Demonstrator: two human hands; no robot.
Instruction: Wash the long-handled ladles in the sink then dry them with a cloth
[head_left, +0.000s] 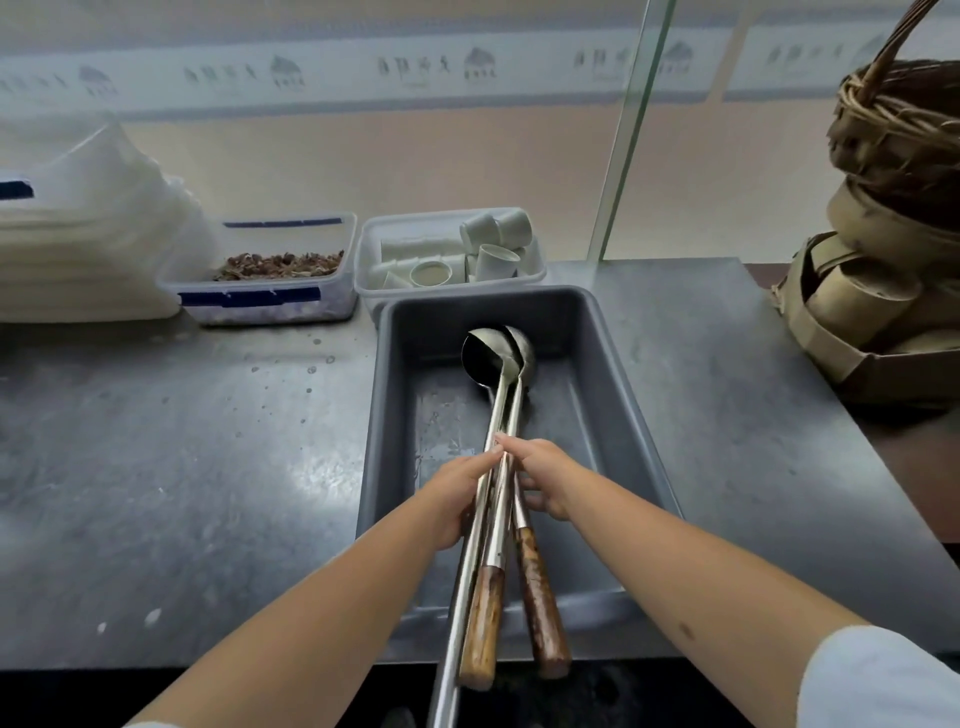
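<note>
Several long-handled steel ladles (501, 410) lie bundled together, their bowls resting in a grey plastic tub (395, 415) on the steel counter. Two have brown wooden grips (540, 613) that stick out over the tub's near rim; a third all-metal handle runs past the counter edge. My left hand (457, 493) clasps the shafts from the left. My right hand (540, 478) holds them from the right, fingers meeting on top of the shafts. No sink or cloth is in view.
Behind the tub stand a clear box of white cups (452, 254) and a clear box of brown scraps (270, 270). White stacked containers (78, 234) fill the far left. Wicker baskets (893, 208) sit at the right, beside a glass pane (628, 135).
</note>
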